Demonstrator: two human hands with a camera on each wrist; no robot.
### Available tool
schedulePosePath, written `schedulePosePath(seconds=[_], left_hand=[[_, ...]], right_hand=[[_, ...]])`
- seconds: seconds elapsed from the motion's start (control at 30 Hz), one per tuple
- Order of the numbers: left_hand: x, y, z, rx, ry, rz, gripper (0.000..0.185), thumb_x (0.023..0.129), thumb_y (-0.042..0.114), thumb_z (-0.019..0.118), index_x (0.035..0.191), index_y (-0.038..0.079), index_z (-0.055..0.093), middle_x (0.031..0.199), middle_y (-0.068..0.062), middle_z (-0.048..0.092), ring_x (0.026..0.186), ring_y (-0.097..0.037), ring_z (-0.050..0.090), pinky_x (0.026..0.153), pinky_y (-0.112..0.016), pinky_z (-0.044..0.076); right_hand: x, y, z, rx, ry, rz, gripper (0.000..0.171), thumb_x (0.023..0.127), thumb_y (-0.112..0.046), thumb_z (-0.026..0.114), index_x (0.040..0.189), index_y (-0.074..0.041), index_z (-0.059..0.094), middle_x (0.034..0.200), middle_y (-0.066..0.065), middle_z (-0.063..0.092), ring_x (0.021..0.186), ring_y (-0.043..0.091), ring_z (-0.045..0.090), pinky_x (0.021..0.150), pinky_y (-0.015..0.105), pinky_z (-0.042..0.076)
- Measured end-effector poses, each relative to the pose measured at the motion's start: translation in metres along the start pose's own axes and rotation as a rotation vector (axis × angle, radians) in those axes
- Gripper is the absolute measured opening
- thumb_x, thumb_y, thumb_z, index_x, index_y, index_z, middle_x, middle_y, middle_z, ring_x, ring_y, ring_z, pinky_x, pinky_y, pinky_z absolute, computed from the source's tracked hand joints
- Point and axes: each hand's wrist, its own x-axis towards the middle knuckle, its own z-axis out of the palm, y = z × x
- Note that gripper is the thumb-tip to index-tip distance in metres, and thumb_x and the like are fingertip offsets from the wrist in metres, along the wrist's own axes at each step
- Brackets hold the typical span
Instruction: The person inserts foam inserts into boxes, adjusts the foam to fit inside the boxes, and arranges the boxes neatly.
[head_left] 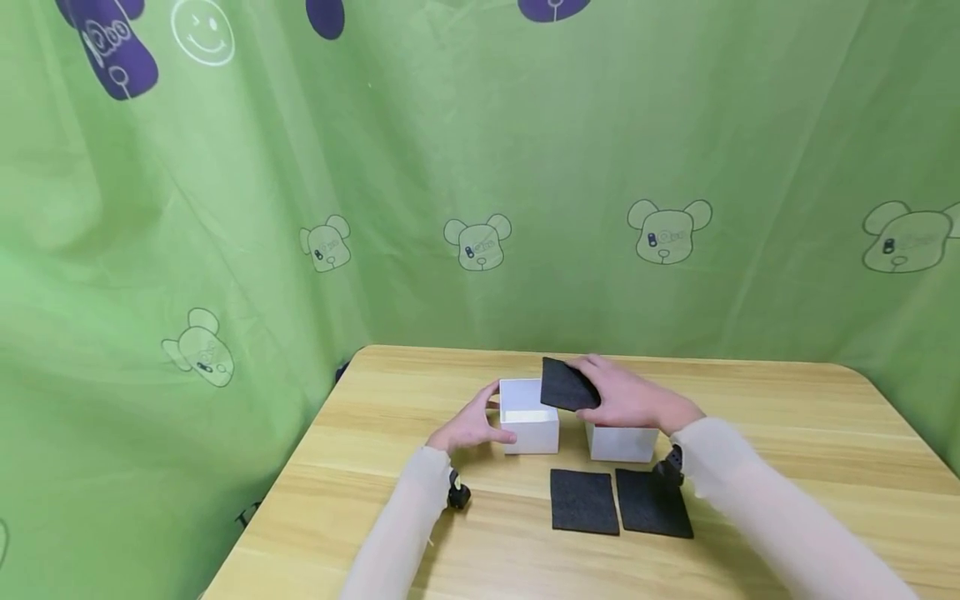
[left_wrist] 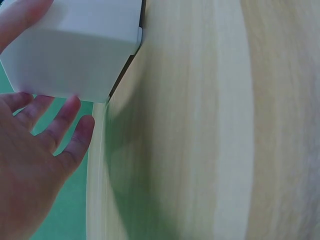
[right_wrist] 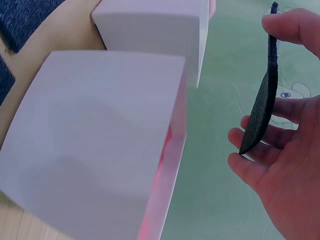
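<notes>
Black foam is the thing in play: the right hand (head_left: 630,400) is pinching a dark foam pad (head_left: 567,386) and holding it tilted just above the open white box (head_left: 529,417). The left hand (head_left: 472,427) is touching that box's side with straight fingers, its grip holding nothing. This looks like the putting-in step; next the pad likely needs to lie flat and go down inside. A second white box (head_left: 621,442) is sitting partly hidden under the right hand. Two more pads (head_left: 583,500) are lying on the bench (head_left: 787,467). The box's inside is hard to see.

Left hand (left_wrist: 30,160) open, fingertips touching white box (left_wrist: 75,45). Box sits on wooden table (left_wrist: 210,130); green cloth beyond edge.
</notes>
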Motion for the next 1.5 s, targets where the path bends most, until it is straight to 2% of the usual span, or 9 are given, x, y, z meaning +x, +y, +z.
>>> schedulePosePath(seconds=[0.13, 0.47, 0.8, 1.03, 1.5], left_hand=[[-0.001, -0.002, 0.0, -0.005, 0.0, -0.008, 0.11, 0.069, 0.013, 0.084, 0.152, 0.011, 0.01, 0.152, -0.009, 0.024, 0.128, -0.03, 0.039, 0.104, -0.043, 0.035], [0.0, -0.002, -0.001, 0.008, -0.023, 0.03, 0.108, 0.07, 0.012, 0.083, 0.152, 0.011, 0.012, 0.152, -0.01, 0.024, 0.127, -0.031, 0.04, 0.103, -0.042, 0.036], [0.001, -0.005, -0.001, -0.033, -0.024, -0.006, 0.103, 0.071, 0.009, 0.082, 0.151, 0.013, 0.017, 0.15, -0.005, 0.028, 0.125, -0.027, 0.041, 0.101, -0.039, 0.038], [0.0, -0.005, -0.002, -0.066, -0.022, -0.015, 0.102, 0.071, 0.01, 0.082, 0.15, 0.014, 0.019, 0.15, -0.006, 0.028, 0.127, -0.028, 0.039, 0.102, -0.041, 0.037], [0.0, -0.005, -0.002, -0.078, -0.038, -0.03, 0.102, 0.072, 0.01, 0.082, 0.151, 0.014, 0.017, 0.151, -0.005, 0.026, 0.127, -0.026, 0.04, 0.101, -0.037, 0.038]], right_hand=[[0.006, -0.006, 0.006, 0.009, -0.028, -0.001, 0.081, 0.079, -0.037, 0.07, 0.144, -0.004, 0.035, 0.14, 0.016, 0.039, 0.122, 0.03, 0.044, 0.097, 0.048, 0.039], [0.021, -0.014, 0.022, 0.018, -0.067, -0.037, 0.08, 0.078, -0.034, 0.07, 0.143, -0.004, 0.036, 0.138, 0.018, 0.042, 0.119, 0.032, 0.046, 0.097, 0.048, 0.04], [0.033, -0.017, 0.035, 0.029, -0.123, -0.014, 0.078, 0.077, -0.032, 0.07, 0.143, -0.004, 0.037, 0.138, 0.02, 0.039, 0.119, 0.032, 0.044, 0.097, 0.049, 0.039], [0.038, -0.016, 0.041, 0.028, -0.134, -0.013, 0.078, 0.078, -0.032, 0.07, 0.143, -0.005, 0.037, 0.138, 0.018, 0.039, 0.12, 0.032, 0.043, 0.098, 0.049, 0.039], [0.048, -0.015, 0.047, 0.124, -0.162, 0.019, 0.078, 0.077, -0.029, 0.072, 0.144, -0.009, 0.037, 0.141, 0.013, 0.038, 0.12, 0.028, 0.042, 0.096, 0.047, 0.038]])
